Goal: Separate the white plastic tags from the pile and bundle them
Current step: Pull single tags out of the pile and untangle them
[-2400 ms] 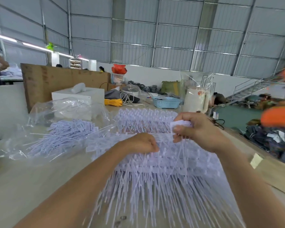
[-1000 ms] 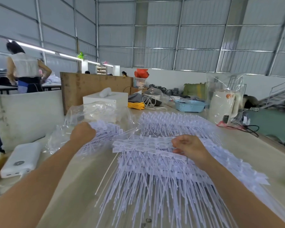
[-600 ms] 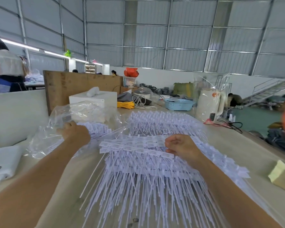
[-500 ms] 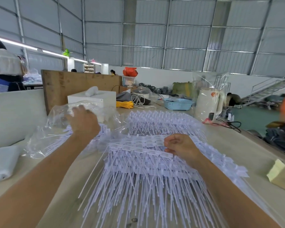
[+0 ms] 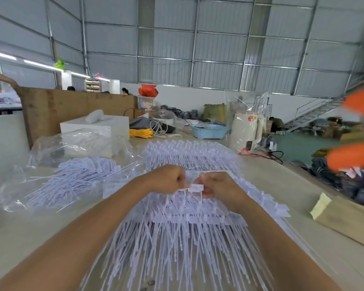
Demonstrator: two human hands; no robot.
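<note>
L hand (image 5: 166,180) & R hand (image 5: 213,186) meet over the tag pile (image 5: 177,227), fingers curled, both pinching one white tag (image 5: 195,188) btwn them. Bagged tags (image 5: 72,179) lie at 10 o'clock of the hands.

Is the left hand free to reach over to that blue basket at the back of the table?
Probably not right now: the left hand is pinching tags together with the right hand, and the blue basket sits far beyond the tag pile.
</note>
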